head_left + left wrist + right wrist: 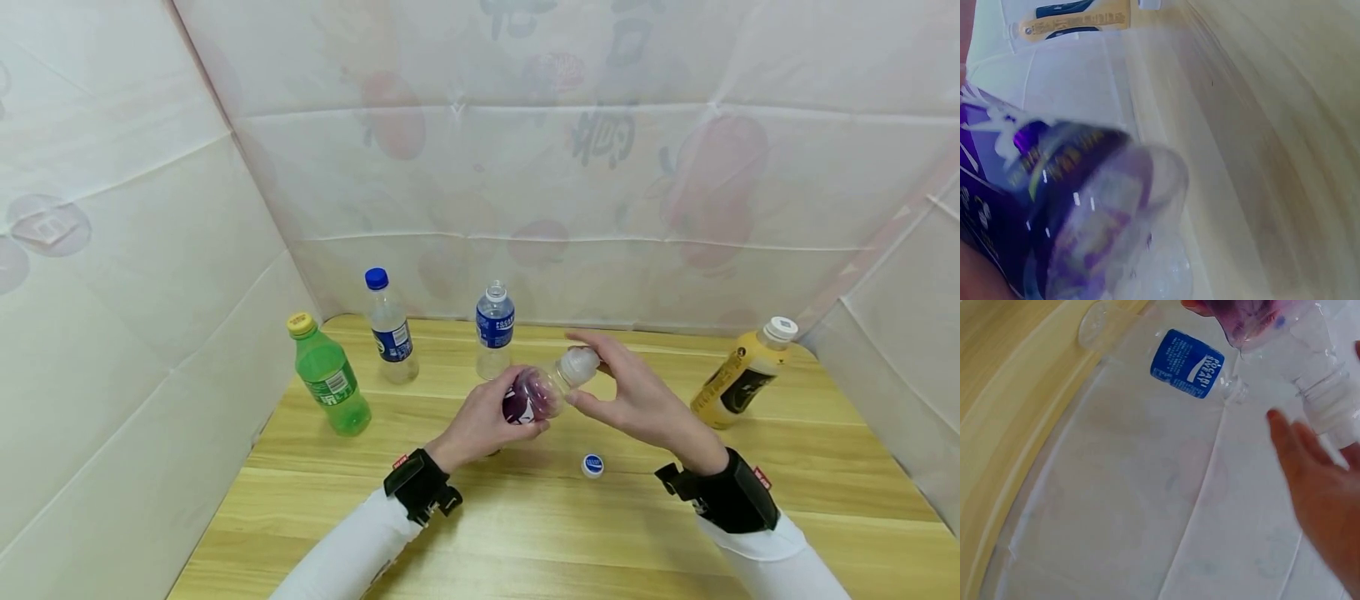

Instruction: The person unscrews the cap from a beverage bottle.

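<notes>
My left hand (487,417) grips a clear bottle with a purple label (528,396), tilted with its top up to the right. On its neck sits a translucent white cap (579,365). Around that cap my right hand (645,396) is spread, the index finger stretched out above and the thumb close to the neck. The right wrist view shows a gap between the thumb (1282,425) and the cap; whether other fingers touch it is hard to tell. The purple label (1041,181) is blurred in the left wrist view. A small blue-and-white cap (592,465) lies below the hands.
A Pocari Sweat bottle (495,325) without a cap stands behind the hands. Further left are a blue-capped clear bottle (393,337) and a green bottle (332,379). A yellow bottle (738,375) stands right. White sheeting (465,183) encloses the wooden table (585,550).
</notes>
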{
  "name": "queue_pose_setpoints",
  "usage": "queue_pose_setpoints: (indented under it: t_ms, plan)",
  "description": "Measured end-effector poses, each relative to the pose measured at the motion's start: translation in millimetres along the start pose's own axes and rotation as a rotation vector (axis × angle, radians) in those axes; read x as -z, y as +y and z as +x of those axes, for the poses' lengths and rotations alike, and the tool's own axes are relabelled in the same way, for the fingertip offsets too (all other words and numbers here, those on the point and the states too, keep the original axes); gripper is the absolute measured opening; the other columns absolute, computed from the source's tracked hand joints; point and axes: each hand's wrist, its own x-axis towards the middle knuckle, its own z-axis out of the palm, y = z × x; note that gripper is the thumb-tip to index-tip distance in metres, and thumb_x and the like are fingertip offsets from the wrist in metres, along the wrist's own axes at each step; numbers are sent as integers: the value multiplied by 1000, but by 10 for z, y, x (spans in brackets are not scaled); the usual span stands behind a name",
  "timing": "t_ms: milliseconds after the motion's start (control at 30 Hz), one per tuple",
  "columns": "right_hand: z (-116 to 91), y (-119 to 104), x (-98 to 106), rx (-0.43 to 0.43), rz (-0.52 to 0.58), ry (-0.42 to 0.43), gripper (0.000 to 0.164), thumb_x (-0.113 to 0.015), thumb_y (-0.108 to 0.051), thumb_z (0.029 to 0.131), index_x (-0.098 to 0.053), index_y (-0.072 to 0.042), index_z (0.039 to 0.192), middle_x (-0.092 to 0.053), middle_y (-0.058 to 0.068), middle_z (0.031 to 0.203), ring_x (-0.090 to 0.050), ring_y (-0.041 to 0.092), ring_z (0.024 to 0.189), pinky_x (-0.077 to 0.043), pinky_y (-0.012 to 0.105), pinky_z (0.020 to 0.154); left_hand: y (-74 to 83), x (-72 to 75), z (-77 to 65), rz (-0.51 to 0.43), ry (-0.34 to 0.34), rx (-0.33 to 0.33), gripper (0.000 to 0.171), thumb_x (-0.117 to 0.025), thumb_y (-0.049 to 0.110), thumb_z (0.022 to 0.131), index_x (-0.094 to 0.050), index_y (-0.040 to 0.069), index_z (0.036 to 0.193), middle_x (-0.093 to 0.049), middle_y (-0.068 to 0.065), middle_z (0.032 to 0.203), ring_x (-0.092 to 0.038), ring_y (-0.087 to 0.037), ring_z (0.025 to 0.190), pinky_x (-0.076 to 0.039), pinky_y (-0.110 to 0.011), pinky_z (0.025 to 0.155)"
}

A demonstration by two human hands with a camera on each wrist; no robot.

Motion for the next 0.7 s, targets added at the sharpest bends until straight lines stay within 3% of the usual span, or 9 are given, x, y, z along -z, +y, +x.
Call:
queue_pose_setpoints:
  t_ms: [100,167,267,333,500,700]
  plan:
    - [16,-5,-45,-119,-118,66,73,-76,-28,96,-41,3,152,-61,22,132,-66,34,112,-55,52,96,-2,-3,5,78,29,1,72,-87,31,85,-51,10,143,-65,-11,132,-65,-25,118,-57,-40,97]
    - [24,-13,-74,-176,-206,107,65,-72,-37,99,-51,3,145,-68,18,118,-69,31,99,-59,48,84,-3,-7,5,129,37,0,73,-87,32,85,-50,10,143,-65,-11,131,-66,-26,117,-58,-40,95]
    - [31,-19,-96,-192,-302,147,48,-72,-38,98,-67,2,125,-71,9,91,-66,21,77,-56,38,66,-9,-13,6,174,31,-3,73,-88,32,85,-50,10,144,-65,-10,132,-66,-25,117,-58,-39,94]
    - [28,-19,-100,-183,-315,149,38,-73,-35,98,-71,0,115,-71,6,85,-64,17,72,-53,33,63,-10,-14,3,189,24,-2,74,-88,31,85,-50,10,145,-65,-10,133,-66,-25,117,-58,-39,94]
    - [19,-14,-69,-174,-208,109,34,-74,-28,98,-70,0,118,-73,9,96,-70,18,81,-57,31,68,-12,-11,-6,178,18,10,74,-88,32,85,-50,10,145,-65,-10,134,-66,-25,117,-58,-40,95]
    - [15,-4,-20,-151,-56,50,38,-72,-19,99,-63,3,129,-71,15,113,-71,27,102,-60,42,85,-34,-3,-18,127,16,30,74,-87,34,85,-51,12,145,-65,-9,134,-65,-24,117,-56,-40,98]
